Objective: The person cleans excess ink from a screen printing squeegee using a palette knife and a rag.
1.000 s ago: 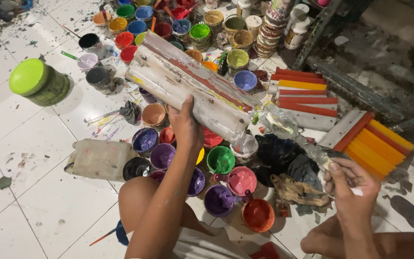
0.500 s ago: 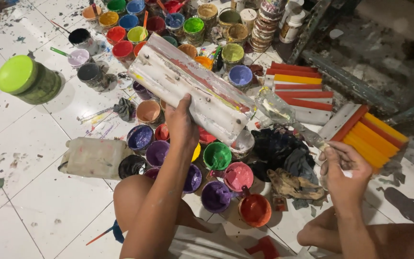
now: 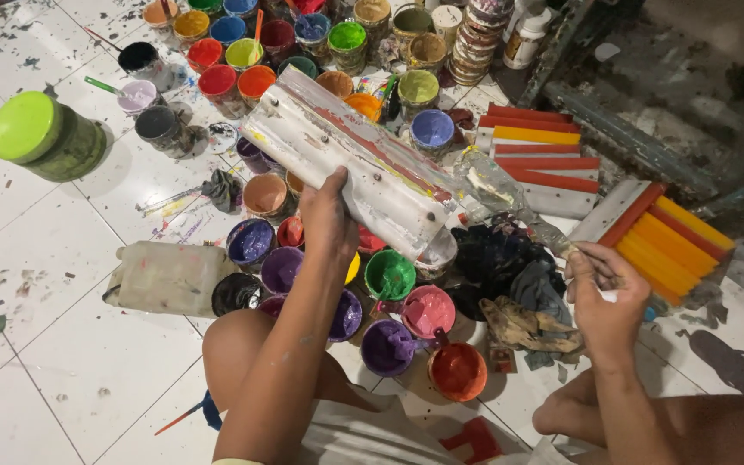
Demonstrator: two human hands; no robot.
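Note:
My left hand grips the lower edge of a long white screen-printing squeegee, smeared with red and yellow paint, and holds it tilted over the paint pots. My right hand holds the end of a clear plastic bottle, whose far end touches the squeegee's lower right end. Under the squeegee stand open pots of green, pink, purple and orange paint. My bare knee is below them.
Many more paint pots crowd the upper floor. A green-lidded jar stands at the left, a dirty plastic jerrycan beside the pots. Red and yellow squeegees lie at the right, dark rags in the middle. White tiles are paint-spattered.
The bottle has swung left and upward until it touches the squeegee's end; my right hand moved slightly left with it. The left hand keeps its grip on the squeegee.

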